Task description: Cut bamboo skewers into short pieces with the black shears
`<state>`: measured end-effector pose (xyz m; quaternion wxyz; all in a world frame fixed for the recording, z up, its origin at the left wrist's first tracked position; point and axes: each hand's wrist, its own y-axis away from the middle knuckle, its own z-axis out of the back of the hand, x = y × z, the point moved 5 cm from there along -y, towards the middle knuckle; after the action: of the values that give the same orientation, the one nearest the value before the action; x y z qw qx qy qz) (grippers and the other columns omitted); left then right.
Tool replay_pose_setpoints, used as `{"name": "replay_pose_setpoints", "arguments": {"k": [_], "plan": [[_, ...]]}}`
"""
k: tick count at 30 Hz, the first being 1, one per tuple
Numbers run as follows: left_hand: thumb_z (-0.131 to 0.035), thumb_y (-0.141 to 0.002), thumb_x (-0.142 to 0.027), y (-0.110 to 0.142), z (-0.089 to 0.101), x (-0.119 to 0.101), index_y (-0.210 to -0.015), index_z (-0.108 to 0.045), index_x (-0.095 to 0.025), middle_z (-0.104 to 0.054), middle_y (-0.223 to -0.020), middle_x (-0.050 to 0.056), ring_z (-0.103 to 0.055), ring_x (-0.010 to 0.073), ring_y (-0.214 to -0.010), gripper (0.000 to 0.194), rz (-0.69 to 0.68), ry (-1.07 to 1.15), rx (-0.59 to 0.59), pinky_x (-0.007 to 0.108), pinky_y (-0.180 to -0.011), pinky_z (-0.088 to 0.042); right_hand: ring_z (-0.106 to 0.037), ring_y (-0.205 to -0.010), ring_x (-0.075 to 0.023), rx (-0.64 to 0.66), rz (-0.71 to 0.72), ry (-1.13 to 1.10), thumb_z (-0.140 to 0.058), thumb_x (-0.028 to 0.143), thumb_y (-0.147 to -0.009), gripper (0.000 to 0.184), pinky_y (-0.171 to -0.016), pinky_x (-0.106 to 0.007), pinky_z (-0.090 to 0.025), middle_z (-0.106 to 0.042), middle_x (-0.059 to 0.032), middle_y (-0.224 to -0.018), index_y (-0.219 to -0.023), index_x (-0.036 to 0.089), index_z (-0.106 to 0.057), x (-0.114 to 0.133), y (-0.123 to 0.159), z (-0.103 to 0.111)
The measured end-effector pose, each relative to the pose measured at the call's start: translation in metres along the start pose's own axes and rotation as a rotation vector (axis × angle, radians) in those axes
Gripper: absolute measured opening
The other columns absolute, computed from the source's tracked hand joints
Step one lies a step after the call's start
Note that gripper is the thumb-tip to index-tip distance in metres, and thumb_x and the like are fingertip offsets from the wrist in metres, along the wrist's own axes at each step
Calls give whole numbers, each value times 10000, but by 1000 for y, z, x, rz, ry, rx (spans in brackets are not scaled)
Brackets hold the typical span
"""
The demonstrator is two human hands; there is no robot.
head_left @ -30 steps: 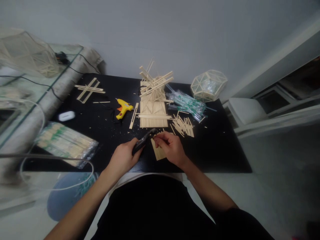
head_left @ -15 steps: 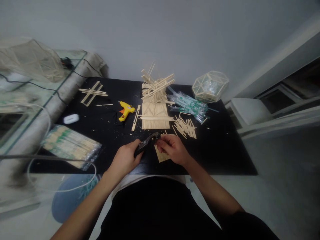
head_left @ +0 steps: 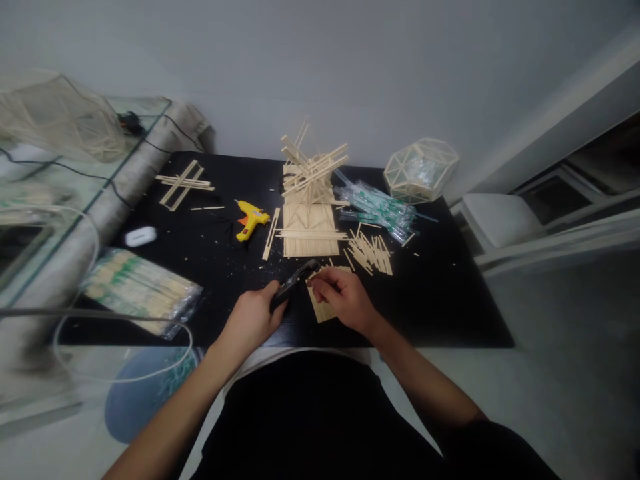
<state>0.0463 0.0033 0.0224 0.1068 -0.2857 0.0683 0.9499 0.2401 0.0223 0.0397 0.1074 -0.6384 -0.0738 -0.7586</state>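
Gripping a black plier-like tool [head_left: 289,293], left hand [head_left: 254,313] faces pinched right hand [head_left: 346,297], contents unclear; piled pale wooden sticks [head_left: 371,253], one o'clock, suggest unfinished work.

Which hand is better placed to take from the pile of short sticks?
Probably the right hand: it is nearer the pile of short sticks, while the left hand grips a black plier-like tool. Whether the right holds anything is unclear.

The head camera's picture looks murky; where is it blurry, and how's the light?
Head view: light is dim and soft; the yellow glue gun near the middle reads fairly clearly, the large pale frame at far left looks smeared, and fine detail by the right hand is too small to tell.
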Motion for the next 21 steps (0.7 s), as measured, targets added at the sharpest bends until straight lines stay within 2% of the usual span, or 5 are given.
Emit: {"name": "replay_pose_setpoints", "arguments": {"k": [7, 12, 14, 17, 21], "plan": [[-529, -973, -532, -3, 1, 0, -817, -649, -194, -599, -644, -18, -546, 142, -578, 390, 94, 315, 87, 257, -584, -392, -561, -611, -116, 42, -6, -80, -636, 450, -974, 299, -631, -259, -454, -640, 17, -662, -833, 191, -686, 4, -3, -8], [-576, -889, -682, 3, -15, 7, -650, -505, -207, -416, -477, -65, -370, 94, -384, 536, 303, 762, 325, 242, -416, -297, -539, -588, -110, 58, -36, -127, -646, 463, -963, 295, -588, -255, -434, -647, 15, -666, -879, 186, -702, 5, -3, -8], [-568, -888, -691, 5, -17, 8, -650, -484, -214, -404, -473, -69, -354, 90, -367, 540, 323, 825, 358, 243, -397, -286, -531, -576, -107, 49, -42, -128, -654, 455, -960, 281, -571, -255, -427, -652, 15, -670, -882, 190, -705, 3, -3, -8], [-559, -913, -652, 5, -8, 9, -723, -555, -199, -485, -526, -48, -441, 113, -444, 491, 259, 683, 237, 245, -452, -346, -553, -584, -107, 27, -52, -130, -692, 434, -938, 243, -568, -252, -436, -673, 10, -690, -885, 197, -706, 1, -2, -7], [-503, -987, -547, 7, 8, 3, -950, -652, -198, -681, -751, 14, -637, 183, -669, 382, 127, 292, 50, 294, -654, -468, -588, -596, -108, -6, -73, -173, -739, 417, -901, 223, -566, -244, -463, -700, 3, -711, -898, 198, -698, 1, -1, -7]]}}
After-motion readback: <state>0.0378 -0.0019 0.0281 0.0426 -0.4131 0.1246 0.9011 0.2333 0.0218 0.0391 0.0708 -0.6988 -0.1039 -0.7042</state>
